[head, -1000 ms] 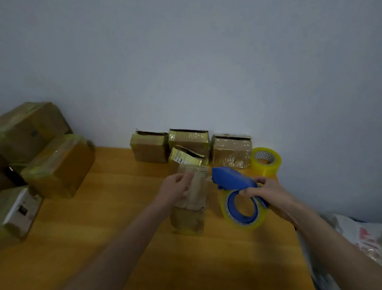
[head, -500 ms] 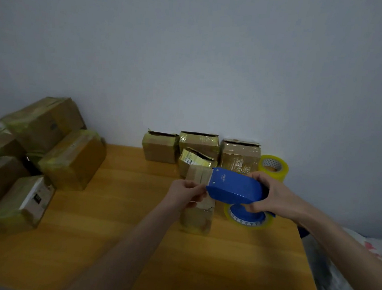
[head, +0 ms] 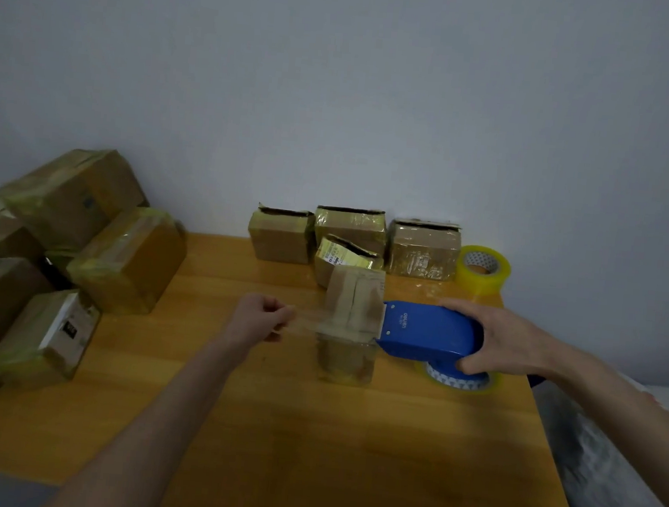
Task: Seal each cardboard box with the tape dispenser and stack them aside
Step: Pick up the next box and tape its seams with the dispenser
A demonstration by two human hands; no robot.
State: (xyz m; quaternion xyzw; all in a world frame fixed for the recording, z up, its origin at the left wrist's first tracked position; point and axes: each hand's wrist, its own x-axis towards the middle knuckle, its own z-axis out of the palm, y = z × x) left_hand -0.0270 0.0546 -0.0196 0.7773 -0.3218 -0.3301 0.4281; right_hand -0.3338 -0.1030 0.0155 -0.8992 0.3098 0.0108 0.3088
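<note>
A small cardboard box [head: 346, 355] stands upright near the middle of the wooden worktop [head: 307, 453]. The right hand [head: 507, 341] is wrapped around the back of a blue tape dispenser [head: 427, 330], whose front edge sits against the right side of the box. A strip of clear tape [head: 304, 323] runs from the dispenser across the front of the box to the left hand [head: 256, 317], which pinches its free end with curled fingers, just left of the box. Four more boxes [head: 424, 249] sit at the back against the wall, with a yellow tape roll [head: 483, 268] beside them on the right. A pile of taped boxes [head: 130, 259] lies at the left edge.
</note>
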